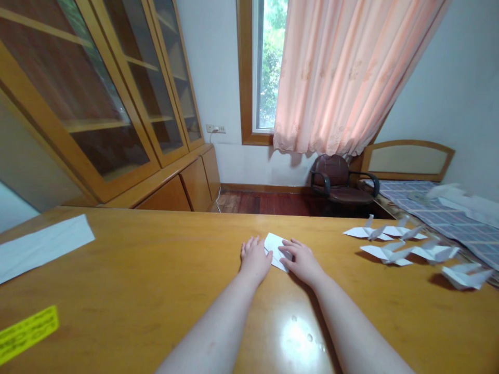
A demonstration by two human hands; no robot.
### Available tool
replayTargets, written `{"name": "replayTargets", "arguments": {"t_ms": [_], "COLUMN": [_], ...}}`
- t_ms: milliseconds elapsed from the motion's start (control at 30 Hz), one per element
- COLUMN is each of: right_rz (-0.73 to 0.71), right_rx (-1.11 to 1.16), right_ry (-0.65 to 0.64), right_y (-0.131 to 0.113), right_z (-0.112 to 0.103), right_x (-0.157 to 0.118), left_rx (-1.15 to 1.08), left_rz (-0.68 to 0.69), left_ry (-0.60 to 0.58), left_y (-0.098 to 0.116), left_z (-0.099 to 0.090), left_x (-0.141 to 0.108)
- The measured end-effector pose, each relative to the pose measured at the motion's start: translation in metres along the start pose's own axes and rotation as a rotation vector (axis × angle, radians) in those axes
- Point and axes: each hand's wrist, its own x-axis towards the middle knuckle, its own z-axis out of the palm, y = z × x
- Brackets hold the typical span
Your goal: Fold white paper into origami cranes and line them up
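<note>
A small folded piece of white paper (275, 244) lies on the wooden table (156, 291), between my two hands. My left hand (255, 259) rests flat with its fingers stretched out, its thumb at the paper's left edge. From the other side, my right hand (302, 259) reaches over the paper's right edge, fingers bent a little and spread, the tips touching it. Several folded paper cranes (385, 253) with spread wings stand at the table's right side.
At the left edge lies a stack of white paper (47, 246), with a yellow label (29, 332) nearer me. Beyond the table are a glass-door cabinet (136, 119), a brown armchair (339, 182), a pink curtain (343, 72) and a bed (440, 208).
</note>
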Motion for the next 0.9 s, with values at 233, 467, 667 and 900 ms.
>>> {"name": "replayTargets", "arguments": {"t_ms": [233, 467, 667, 900], "right_rz": [0.023, -0.038, -0.092, -0.087], "right_rx": [0.023, 0.098, 0.129, 0.134], "right_ry": [-0.001, 0.014, -0.035, 0.006], "right_y": [0.0, -0.002, -0.007, -0.012], "right_z": [0.001, 0.002, -0.001, -0.003], "right_x": [0.002, 0.0, -0.002, -0.005], "left_rx": [-0.182, -0.234, -0.144, -0.293], "left_rz": [0.076, 0.056, 0.008, 0.037], "left_ry": [0.039, 0.069, 0.083, 0.167], "left_y": [0.005, 0.006, 0.005, 0.005], "left_z": [-0.006, -0.013, -0.014, -0.013], "left_x": [-0.001, -0.003, -0.002, 0.0]}}
